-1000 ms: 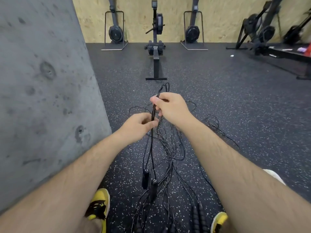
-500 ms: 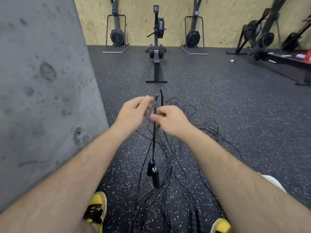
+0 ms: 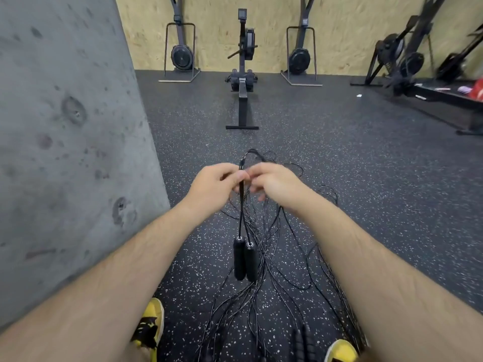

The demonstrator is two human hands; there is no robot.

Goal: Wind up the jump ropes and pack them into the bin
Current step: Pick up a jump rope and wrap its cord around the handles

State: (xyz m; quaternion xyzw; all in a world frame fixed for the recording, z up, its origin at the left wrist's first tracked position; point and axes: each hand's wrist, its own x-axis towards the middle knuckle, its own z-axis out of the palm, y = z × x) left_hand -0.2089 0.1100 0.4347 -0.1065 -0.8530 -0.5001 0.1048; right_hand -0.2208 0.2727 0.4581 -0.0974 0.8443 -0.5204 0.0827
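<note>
A thin black jump rope, folded into a bundle [image 3: 241, 184], hangs between my hands above the speckled floor. My left hand [image 3: 214, 186] pinches the bundle near its top. My right hand [image 3: 274, 184] is right beside it with curled fingers at the cord. The rope's two black handles [image 3: 245, 261] dangle side by side below. Several more black ropes [image 3: 282, 257] lie tangled on the floor under my arms, with more handles [image 3: 303, 340] near my feet. No bin is in view.
A grey concrete wall [image 3: 65, 152] stands close on the left. A rowing machine [image 3: 243, 82] lies straight ahead, with other machines along the wooden back wall and at the right. My yellow shoes [image 3: 149, 327] are at the bottom.
The hanging handles have risen closer to my hands as the bundle shortened. My left hand went from below the right hand up to beside it, and both hands now meet at the cord.
</note>
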